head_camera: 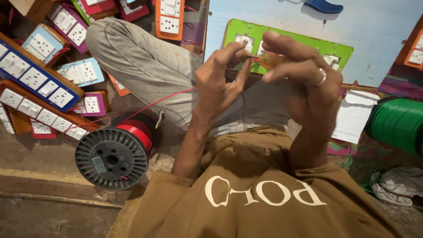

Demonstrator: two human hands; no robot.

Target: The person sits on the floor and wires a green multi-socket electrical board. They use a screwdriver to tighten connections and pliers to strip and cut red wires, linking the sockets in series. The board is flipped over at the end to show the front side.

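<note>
Above the green switch board (288, 42), the left hand (220, 81) pinches a thin red wire (165, 98) at its fingertips. The right hand (304, 72) grips a small amber tool (269, 59) touching that wire. The wire runs down-left of the board to a black spool (115, 155) on the floor.

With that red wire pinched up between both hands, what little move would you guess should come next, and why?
Probably a short pull by the left hand to take up slack. The red wire runs loosely from the spool on the floor up to its fingertips, while the right hand pinches a small amber piece at the wire's end. What that piece is, I cannot tell.
</note>
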